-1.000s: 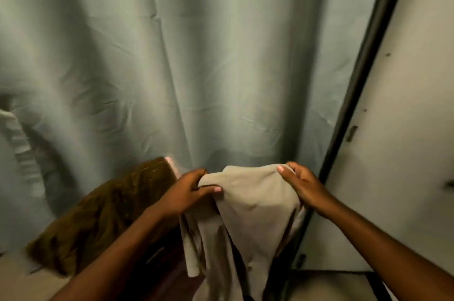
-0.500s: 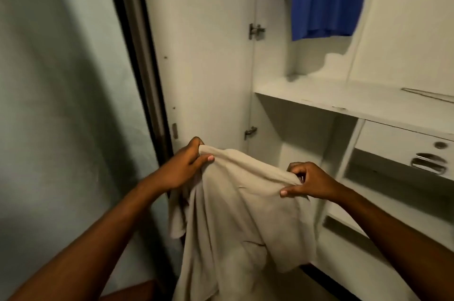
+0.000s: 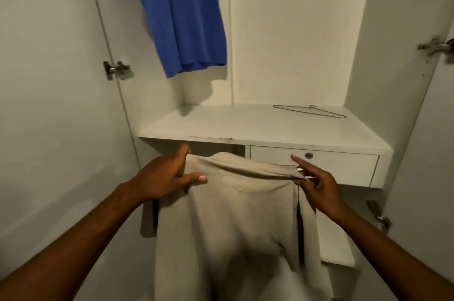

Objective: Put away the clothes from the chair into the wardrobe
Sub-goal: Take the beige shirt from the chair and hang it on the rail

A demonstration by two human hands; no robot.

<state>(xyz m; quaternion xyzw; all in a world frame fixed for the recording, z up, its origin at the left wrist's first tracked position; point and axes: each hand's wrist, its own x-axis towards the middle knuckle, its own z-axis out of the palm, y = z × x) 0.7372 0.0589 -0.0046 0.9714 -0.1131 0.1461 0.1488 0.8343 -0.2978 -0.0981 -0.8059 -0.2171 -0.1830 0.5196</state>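
Observation:
A beige garment hangs stretched between both hands in front of the open white wardrobe. My left hand grips its upper left corner, thumb on top. My right hand pinches the upper right corner, with the forefinger pointing out. The cloth drops down to the bottom of the view. The wardrobe shelf lies just above and beyond the hands. The chair is out of view.
A blue shirt hangs at the upper left inside the wardrobe. A bare wire hanger lies on the shelf at the right. Below the shelf is a drawer with a round lock. Open doors flank both sides.
The view swung right from the curtain to face the open wardrobe. Both hands carried the beige garment along and now hold it spread wider, below the shelf edge.

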